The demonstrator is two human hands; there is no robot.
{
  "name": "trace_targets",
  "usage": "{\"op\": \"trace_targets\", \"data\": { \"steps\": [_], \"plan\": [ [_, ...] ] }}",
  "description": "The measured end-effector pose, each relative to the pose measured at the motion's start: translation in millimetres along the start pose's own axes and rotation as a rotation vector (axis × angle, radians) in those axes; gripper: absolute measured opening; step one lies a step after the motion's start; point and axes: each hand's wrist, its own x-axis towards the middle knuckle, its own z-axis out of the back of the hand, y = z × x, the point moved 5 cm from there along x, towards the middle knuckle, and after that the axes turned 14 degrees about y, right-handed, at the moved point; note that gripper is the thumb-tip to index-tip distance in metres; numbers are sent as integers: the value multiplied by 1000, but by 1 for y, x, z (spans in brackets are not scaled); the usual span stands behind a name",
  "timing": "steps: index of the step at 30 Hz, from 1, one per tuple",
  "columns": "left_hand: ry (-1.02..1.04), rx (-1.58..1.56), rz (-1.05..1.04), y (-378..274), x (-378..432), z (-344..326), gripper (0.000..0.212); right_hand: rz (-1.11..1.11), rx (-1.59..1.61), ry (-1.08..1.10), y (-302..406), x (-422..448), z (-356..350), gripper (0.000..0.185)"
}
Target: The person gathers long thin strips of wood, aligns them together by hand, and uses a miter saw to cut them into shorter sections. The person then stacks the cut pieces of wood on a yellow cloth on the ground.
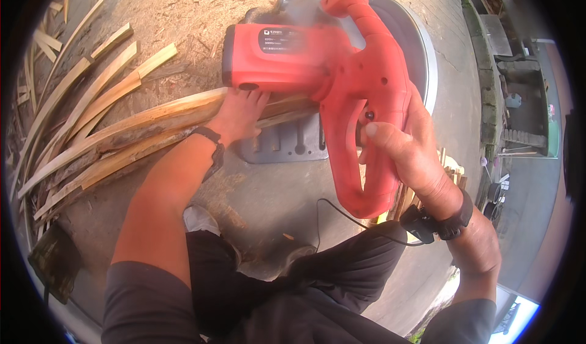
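Note:
A red electric cut-off saw [274,72] fills the centre, its motor housing pointing left. My right hand [407,152] is wrapped around the saw's looped handle [387,92], with the thumb beside a small black button. Under the motor housing, my left hand [238,113] lies over long wooden strips [151,120] and holds them across the saw's grey metal base [297,149]. The strips run off to the left with bark on some edges. Their right ends and the saw's cutting edge are hidden beneath the red body.
More split wooden strips [64,97] are heaped at the left. Sawdust [183,14] covers the ground beyond. Short cut pieces [405,197] stand behind my right wrist. A black cable [339,206] loops near my right knee. A round grey rim [428,65] shows behind the saw.

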Motion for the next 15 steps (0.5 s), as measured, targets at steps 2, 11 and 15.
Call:
{"op": "trace_targets", "data": {
  "steps": [2, 11, 15],
  "plan": [
    [-12, 15, 11, 0, 0, 2, 88, 10, 21, -31, -6, -3, -5, 55],
    [3, -208, -97, 6, 6, -9, 76, 254, -200, 87, -28, 0, -18, 75],
    [57, -152, -88, 0, 9, -5, 81, 583, -365, 237, -21, 4, -20, 77]
  ]
}}
